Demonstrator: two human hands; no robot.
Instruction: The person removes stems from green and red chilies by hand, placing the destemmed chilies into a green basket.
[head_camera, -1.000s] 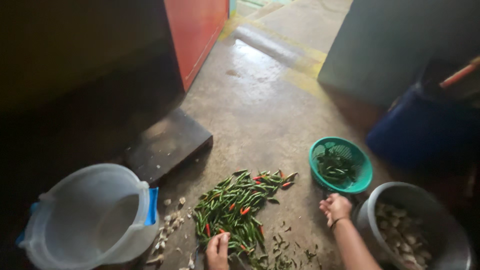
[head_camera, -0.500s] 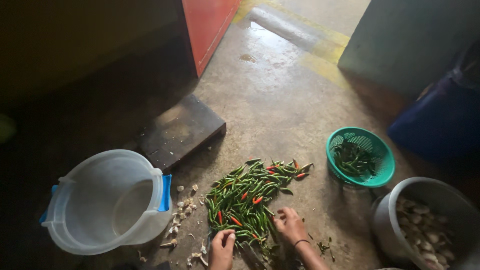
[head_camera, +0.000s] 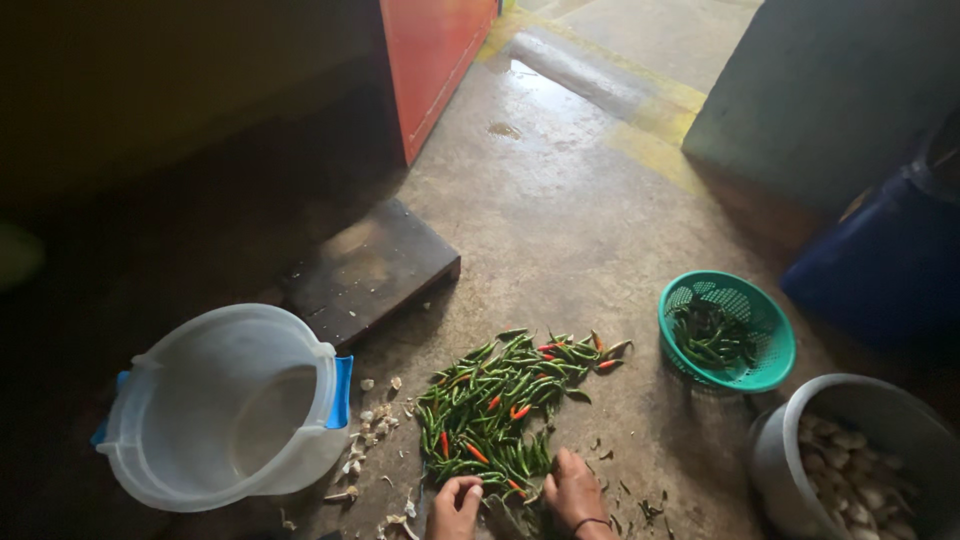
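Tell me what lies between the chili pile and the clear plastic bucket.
In the head view, scattered garlic cloves and papery skins lie on the concrete floor between the chili pile and the clear plastic bucket.

We count two hands at the bottom edge, left hand (head_camera: 455, 505) and right hand (head_camera: 577, 490), both down at one chilli pile (head_camera: 500, 410). The chillies are too many to count; we make out several red ones among the green. One green basket (head_camera: 728, 330) sits to the right with more green chillies inside. One grey bucket (head_camera: 800, 440) of pale cloves, one clear tub (head_camera: 225, 405), one dark board (head_camera: 370, 270). The scattered peels (head_camera: 375, 420) are beyond counting.
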